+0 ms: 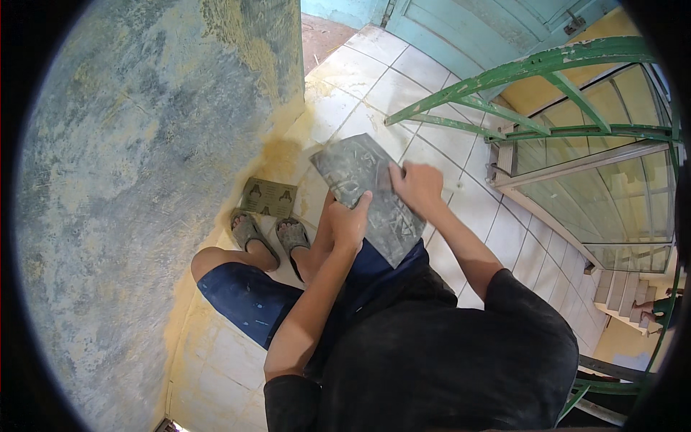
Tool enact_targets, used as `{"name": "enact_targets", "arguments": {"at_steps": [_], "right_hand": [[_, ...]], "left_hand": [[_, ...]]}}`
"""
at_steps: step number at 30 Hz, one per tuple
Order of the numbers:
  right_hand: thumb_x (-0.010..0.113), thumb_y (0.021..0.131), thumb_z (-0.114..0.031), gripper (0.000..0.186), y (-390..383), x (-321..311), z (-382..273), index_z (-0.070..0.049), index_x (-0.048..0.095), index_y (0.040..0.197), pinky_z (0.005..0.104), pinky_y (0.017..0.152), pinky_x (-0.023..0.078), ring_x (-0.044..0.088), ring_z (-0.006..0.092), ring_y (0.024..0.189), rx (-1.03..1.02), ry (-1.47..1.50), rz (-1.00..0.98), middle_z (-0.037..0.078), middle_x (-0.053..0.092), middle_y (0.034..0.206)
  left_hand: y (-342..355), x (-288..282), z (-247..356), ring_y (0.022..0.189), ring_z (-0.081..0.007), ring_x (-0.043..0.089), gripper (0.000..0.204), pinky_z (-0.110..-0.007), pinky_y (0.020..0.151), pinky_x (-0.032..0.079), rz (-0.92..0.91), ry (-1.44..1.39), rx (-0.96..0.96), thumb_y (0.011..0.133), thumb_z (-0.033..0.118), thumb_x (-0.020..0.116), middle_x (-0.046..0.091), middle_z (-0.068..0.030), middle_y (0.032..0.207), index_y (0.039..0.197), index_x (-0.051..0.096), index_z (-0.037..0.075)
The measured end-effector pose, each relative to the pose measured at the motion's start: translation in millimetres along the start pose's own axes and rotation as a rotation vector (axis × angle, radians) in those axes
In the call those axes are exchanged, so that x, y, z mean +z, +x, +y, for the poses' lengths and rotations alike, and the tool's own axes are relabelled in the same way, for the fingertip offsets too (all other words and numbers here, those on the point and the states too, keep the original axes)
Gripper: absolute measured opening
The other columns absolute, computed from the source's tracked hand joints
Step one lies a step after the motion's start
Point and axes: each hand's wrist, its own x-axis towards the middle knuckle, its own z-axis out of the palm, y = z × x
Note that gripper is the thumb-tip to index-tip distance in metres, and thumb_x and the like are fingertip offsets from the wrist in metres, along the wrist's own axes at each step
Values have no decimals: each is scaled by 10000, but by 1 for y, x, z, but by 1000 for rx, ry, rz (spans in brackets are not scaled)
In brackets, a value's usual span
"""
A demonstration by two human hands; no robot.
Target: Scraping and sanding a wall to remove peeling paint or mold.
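Note:
A grey rectangular sheet [374, 189], which looks like sandpaper with worn markings, is held tilted above my lap. My left hand [349, 222] is closed on its left edge, with the thumb on top and the other fingers hidden underneath. At the opposite edge my right hand [419, 189] is curled in a pinch on the sheet; slight blur softens its fingertips. A smaller olive-brown printed sheet [268, 198] lies on the floor by the wall, just beyond my sandalled feet [291, 236].
To the left stands a patchy grey-blue wall [144, 180] with yellow dust along its base. White floor tiles [432, 155] run past a green metal railing [533, 68] and a glass-paned frame [597, 191] at right. Behind is a light-blue door [468, 29]; steps [622, 291] and part of another person [658, 309] show far right.

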Motion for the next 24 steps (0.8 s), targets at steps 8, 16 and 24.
{"name": "enact_targets", "arguments": {"at_steps": [8,16,24], "right_hand": [[548,967,-490,531,-19,-19,-19,-31,712,756,531,631,545,698,410,658,-96,63,-185,236,679,678],[573,1013,-401,395,30,-6,23,-18,663,994,514,637,526,684,426,705,144,-52,-17,214,685,750],[529,1056,-324,238,-28,-34,-2,-145,584,1203,505,677,540,689,398,797,-225,58,-178,177,663,983]], "left_hand": [[-2,-5,1,954,-206,664,371,-327,884,511,20,-65,15,895,102,775,713,-147,1107,1168,661,-121],[-2,-5,2,1001,-233,674,372,-343,935,510,47,-78,25,908,111,768,710,-160,1126,1173,657,-125],[0,-7,5,955,-216,687,398,-331,891,539,-14,-29,-43,906,84,769,712,-166,1140,1215,634,-127]]}}
